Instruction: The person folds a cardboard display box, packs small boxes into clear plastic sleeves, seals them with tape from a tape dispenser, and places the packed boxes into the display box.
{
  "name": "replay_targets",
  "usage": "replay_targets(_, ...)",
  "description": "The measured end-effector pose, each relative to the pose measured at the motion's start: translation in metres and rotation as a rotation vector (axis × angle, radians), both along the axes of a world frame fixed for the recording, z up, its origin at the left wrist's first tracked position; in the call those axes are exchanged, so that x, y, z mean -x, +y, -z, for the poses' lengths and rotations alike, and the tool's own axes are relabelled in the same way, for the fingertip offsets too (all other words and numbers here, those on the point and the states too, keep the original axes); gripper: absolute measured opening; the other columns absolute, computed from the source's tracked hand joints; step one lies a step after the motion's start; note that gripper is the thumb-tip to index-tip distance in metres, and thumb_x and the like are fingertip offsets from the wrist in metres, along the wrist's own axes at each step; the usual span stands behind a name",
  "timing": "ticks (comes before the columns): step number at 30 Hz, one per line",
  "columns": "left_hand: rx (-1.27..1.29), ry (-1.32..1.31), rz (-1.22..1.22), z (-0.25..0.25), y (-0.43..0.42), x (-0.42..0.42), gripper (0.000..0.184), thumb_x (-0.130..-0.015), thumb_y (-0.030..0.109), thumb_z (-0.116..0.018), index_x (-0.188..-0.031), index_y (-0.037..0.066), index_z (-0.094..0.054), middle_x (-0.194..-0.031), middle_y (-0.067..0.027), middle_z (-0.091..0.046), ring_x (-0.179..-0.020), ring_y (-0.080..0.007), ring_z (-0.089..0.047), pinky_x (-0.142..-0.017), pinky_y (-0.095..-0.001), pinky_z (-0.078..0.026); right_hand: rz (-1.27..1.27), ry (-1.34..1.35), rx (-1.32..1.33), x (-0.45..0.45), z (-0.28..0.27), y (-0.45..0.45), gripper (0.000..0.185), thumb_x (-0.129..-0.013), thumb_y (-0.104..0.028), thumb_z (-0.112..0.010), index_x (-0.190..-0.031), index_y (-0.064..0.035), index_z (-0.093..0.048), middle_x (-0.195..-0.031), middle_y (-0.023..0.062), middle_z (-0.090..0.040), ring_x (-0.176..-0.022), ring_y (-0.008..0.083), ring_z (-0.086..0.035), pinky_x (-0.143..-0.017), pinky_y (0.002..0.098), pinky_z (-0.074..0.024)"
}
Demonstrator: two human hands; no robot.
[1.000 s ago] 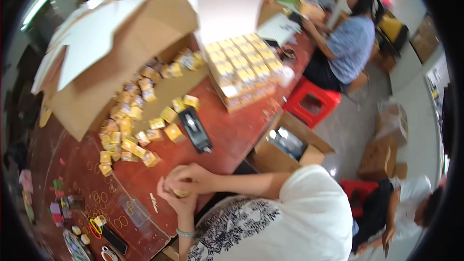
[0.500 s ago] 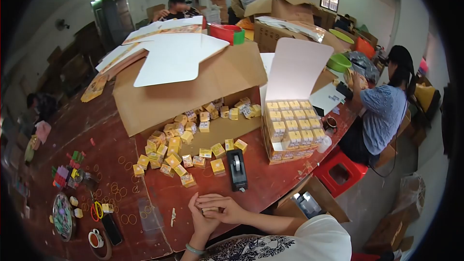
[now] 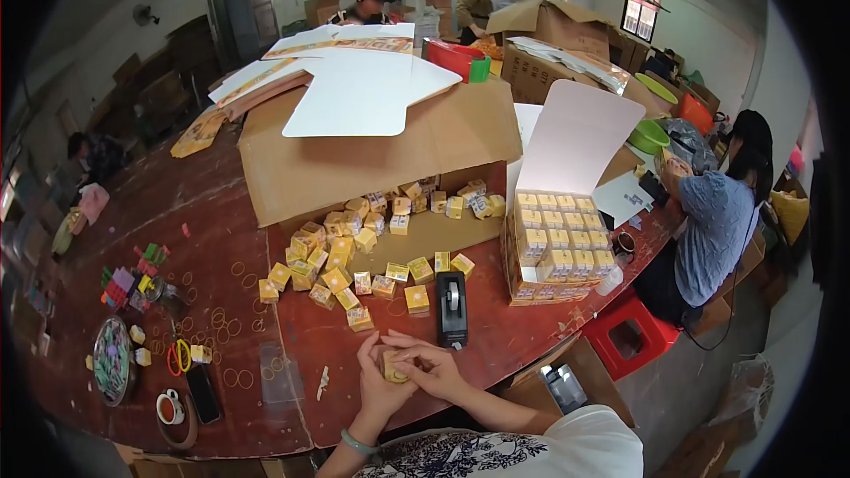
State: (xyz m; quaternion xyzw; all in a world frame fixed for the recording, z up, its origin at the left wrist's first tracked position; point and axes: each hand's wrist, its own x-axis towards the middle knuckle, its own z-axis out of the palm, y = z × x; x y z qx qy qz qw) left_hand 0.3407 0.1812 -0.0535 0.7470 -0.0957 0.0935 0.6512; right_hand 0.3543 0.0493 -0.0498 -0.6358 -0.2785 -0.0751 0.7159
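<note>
A small yellow box (image 3: 395, 368) sits between my two hands near the table's front edge, partly covered by fingers. My left hand (image 3: 379, 389), with a bracelet at the wrist, cups it from the left. From the right, my right hand (image 3: 436, 370) has its fingers closed on the same box. Just beyond lies a black tape dispenser (image 3: 452, 310). A loose heap of similar yellow boxes (image 3: 340, 253) spreads out from the open side of a large cardboard carton (image 3: 381, 155). To the right stands a display box (image 3: 553, 288) filled with rows of these little boxes, its white lid raised.
At the left are a metal tray (image 3: 113, 363), scissors (image 3: 180, 356), a phone (image 3: 204, 392), a cup (image 3: 169, 407) and scattered rubber bands. A red stool (image 3: 627, 341) and an open carton (image 3: 580, 372) stand at the right. A co-worker (image 3: 717, 230) sits beyond; others are farther back.
My hands have parted slightly and the fingers have shifted, so the yellow box shows more between them. The whole view has swung a little, moving the scene rightward.
</note>
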Motion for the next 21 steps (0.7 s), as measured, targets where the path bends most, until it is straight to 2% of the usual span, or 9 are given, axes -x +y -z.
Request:
replay_targets(3, -0.01, -0.086, -0.025, 0.005, -0.006, -0.003, 0.083, -0.071, 0.008, -0.08, -0.14, 0.002, -0.034, -0.111, -0.0179, -0.059, -0.092, -0.0282, -0.065, -0.078, -0.0342, -0.054, 0.072, -0.09, -0.013, 0.001, 0.002, -0.002, 0.02, -0.087, -0.001, -0.066, -0.107, -0.0028, -0.067, -0.137, 0.0168, -0.057, -0.133, 0.0332, -0.048, -0.108, 0.0406, -0.0395)
replay_targets(7, -0.407, -0.444, 0.009, 0.002, -0.002, -0.004, 0.054, -0.079, 0.013, -0.075, -0.127, 0.006, -0.052, -0.122, -0.0146, -0.058, -0.086, -0.0276, -0.065, -0.076, -0.0335, -0.054, 0.28, -0.158, 0.118, 0.007, 0.003, -0.019, 0.025, -0.086, -0.006, -0.068, -0.109, -0.0017, -0.06, -0.142, 0.0179, -0.05, -0.134, 0.0356, -0.045, -0.109, 0.0417, -0.0378)
replay_targets(9, -0.442, -0.388, 0.09, 0.006, 0.002, -0.003, 0.047, -0.081, 0.017, -0.074, -0.123, 0.008, -0.054, -0.127, -0.0138, -0.056, -0.084, -0.0271, -0.066, -0.075, -0.0331, -0.054, 0.727, -0.136, 0.179, 0.01, 0.015, -0.037, 0.031, -0.086, -0.012, -0.07, -0.111, -0.0018, -0.054, -0.139, 0.0178, -0.049, -0.129, 0.0348, -0.047, -0.105, 0.0414, -0.04)
replay_targets(10, -0.472, -0.325, 0.174, 0.01, 0.003, -0.001, 0.04, -0.083, 0.02, -0.072, -0.118, 0.01, -0.056, -0.132, -0.0129, -0.054, -0.082, -0.0265, -0.066, -0.073, -0.0326, -0.054, 0.723, -0.139, 0.178, 0.01, 0.028, -0.049, 0.031, -0.086, -0.012, -0.07, -0.111, -0.0018, -0.054, -0.139, 0.0178, -0.049, -0.129, 0.0348, -0.047, -0.105, 0.0414, -0.04)
replay_targets(12, -0.528, -0.197, 0.341, 0.018, 0.003, 0.0, 0.027, -0.088, 0.027, -0.069, -0.109, 0.013, -0.06, -0.142, -0.0112, -0.05, -0.079, -0.0254, -0.066, -0.07, -0.0316, -0.054, 1.092, -0.02, 0.513, 0.006, 0.058, -0.071, 0.034, -0.088, -0.013, -0.068, -0.115, -0.0013, -0.052, -0.132, 0.0186, -0.051, -0.119, 0.0341, -0.052, -0.101, 0.0391, -0.0421)
replay_targets(13, -0.529, -0.198, 0.338, 0.02, 0.002, -0.002, 0.027, -0.088, 0.027, -0.069, -0.109, 0.013, -0.06, -0.142, -0.0112, -0.05, -0.079, -0.0254, -0.066, -0.07, -0.0316, -0.054, 1.09, -0.022, 0.511, 0.004, 0.068, -0.073, 0.034, -0.088, -0.013, -0.068, -0.115, -0.0013, -0.052, -0.132, 0.0186, -0.051, -0.119, 0.0341, -0.052, -0.101, 0.0391, -0.0421)
replay_targets(17, -0.961, -0.422, 0.403, 0.029, -0.015, -0.015, 0.019, -0.091, 0.032, -0.065, -0.102, 0.017, -0.061, -0.156, -0.0062, -0.038, -0.078, -0.0263, -0.068, -0.07, -0.0318, -0.055, 0.777, 0.315, 0.4, 0.001, 0.088, -0.079, 0.029, -0.089, -0.017, -0.07, -0.109, 0.001, -0.059, -0.133, 0.0192, -0.05, -0.116, 0.0321, -0.053, -0.097, 0.0344, -0.043)
replay_targets(18, -0.958, -0.42, 0.4, 0.03, -0.016, -0.015, 0.019, -0.091, 0.032, -0.065, -0.102, 0.017, -0.061, -0.156, -0.0062, -0.038, -0.078, -0.0263, -0.068, -0.07, -0.0318, -0.055, 0.774, 0.314, 0.404, 0.0, 0.084, -0.081, 0.029, -0.089, -0.017, -0.07, -0.109, 0.001, -0.059, -0.133, 0.0192, -0.05, -0.116, 0.0321, -0.053, -0.097, 0.0344, -0.043)
replay_targets(21, -0.893, -0.431, 0.394, 0.033, -0.016, -0.015, 0.022, -0.092, 0.036, -0.063, -0.099, 0.017, -0.059, -0.158, -0.0069, -0.035, -0.079, -0.0272, -0.068, -0.07, -0.0319, -0.056, 0.552, 0.562, 0.121, -0.012, 0.066, -0.089, 0.023, -0.089, -0.017, -0.072, -0.1, 0.0027, -0.066, -0.132, 0.0191, -0.05, -0.116, 0.0303, -0.052, -0.096, 0.0316, -0.0428)
